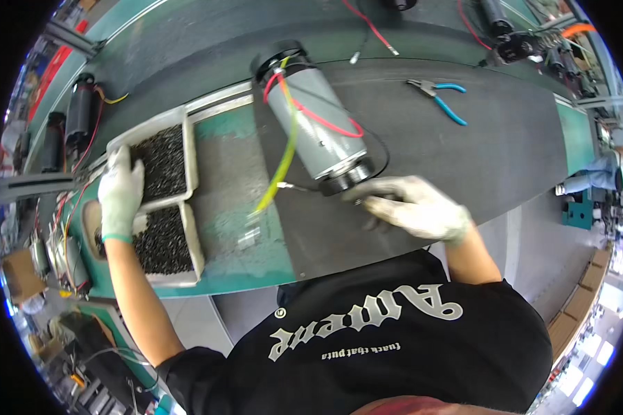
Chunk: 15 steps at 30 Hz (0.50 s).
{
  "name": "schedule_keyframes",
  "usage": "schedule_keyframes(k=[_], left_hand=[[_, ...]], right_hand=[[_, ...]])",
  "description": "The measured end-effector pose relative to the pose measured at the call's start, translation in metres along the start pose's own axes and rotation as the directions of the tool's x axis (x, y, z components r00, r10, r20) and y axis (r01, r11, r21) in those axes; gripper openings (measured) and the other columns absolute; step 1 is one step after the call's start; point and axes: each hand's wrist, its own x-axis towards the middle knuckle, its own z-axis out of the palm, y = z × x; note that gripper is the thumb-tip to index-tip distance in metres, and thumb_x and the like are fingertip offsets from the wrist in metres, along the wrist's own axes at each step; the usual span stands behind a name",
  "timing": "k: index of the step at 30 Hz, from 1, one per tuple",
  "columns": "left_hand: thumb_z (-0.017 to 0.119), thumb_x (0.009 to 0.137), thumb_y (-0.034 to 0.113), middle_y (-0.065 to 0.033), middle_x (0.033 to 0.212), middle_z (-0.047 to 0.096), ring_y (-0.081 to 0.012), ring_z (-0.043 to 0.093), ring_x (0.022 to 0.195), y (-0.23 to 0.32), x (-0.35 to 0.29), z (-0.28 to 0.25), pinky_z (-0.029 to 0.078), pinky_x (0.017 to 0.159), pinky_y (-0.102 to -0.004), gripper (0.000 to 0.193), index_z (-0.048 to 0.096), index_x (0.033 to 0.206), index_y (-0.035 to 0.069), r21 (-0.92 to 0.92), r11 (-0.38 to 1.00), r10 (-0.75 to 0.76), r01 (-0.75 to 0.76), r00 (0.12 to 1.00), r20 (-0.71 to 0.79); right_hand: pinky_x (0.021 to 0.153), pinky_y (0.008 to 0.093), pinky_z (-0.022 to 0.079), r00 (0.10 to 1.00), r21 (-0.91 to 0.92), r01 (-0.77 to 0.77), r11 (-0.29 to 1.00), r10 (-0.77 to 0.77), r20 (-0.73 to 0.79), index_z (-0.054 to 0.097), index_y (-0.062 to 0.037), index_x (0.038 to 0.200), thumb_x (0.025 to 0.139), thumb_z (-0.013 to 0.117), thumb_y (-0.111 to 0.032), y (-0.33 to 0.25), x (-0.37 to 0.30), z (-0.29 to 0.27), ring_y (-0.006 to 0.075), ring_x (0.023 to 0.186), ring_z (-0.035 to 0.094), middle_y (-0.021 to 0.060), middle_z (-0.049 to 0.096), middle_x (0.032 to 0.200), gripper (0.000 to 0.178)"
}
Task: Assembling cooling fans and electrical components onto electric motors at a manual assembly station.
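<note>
A grey cylindrical motor (318,128) with black ends lies slantwise on the dark mat. Red, black and yellow-green wires hang loosely across it. My right hand (415,209), in a whitish glove, is at the motor's near end, thumb and forefinger pinched together. Something small and dark shows at those fingertips, too small to name. At the left, my gloved left hand (122,187) rests by the left side of the far white bin (190,155), its thumb apart from the fingers. Small black parts (160,162) fill this bin; more lie in the near bin (195,242).
Blue-handled pliers (439,99) lie on the mat (505,149) to the right of the motor. Other dark motors (81,111) with wires stand at the far left, with another cluster (516,47) at the far right. A metal bar (34,185) juts in from the left.
</note>
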Motion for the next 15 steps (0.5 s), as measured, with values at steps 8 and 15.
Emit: schedule_keyframes(k=[8,15], left_hand=[[0.058,0.09,0.008,-0.0117,0.085,0.053,-0.0119,0.045,0.069,0.094,-0.077,-0.074,0.04,0.063,-0.023,0.013,0.047,0.091,0.002,-0.973,-0.162,-0.032,-0.166,0.986,-0.163],[0.061,0.081,0.002,-0.0129,0.083,0.057,-0.0144,0.054,0.062,0.215,-0.152,-0.064,0.043,0.052,-0.0265,0.024,0.056,0.103,-0.004,-0.387,-0.85,0.326,0.357,0.934,0.147]], right_hand=[[0.108,0.0347,0.034,0.181,-0.397,0.607,0.688,-0.606,-0.775,0.037,0.0001,0.142,0.086,0.07,-0.021,0.029,-0.016,-0.259,0.0214,0.116,0.054,0.0141,0.05,0.134,0.068],[0.1,0.0353,0.043,0.693,-0.651,0.4,0.645,-0.677,-0.246,0.06,0.0029,0.119,0.086,0.06,-0.004,0.011,-0.004,-0.304,0.0241,0.109,0.058,0.0122,0.061,0.115,0.034]])
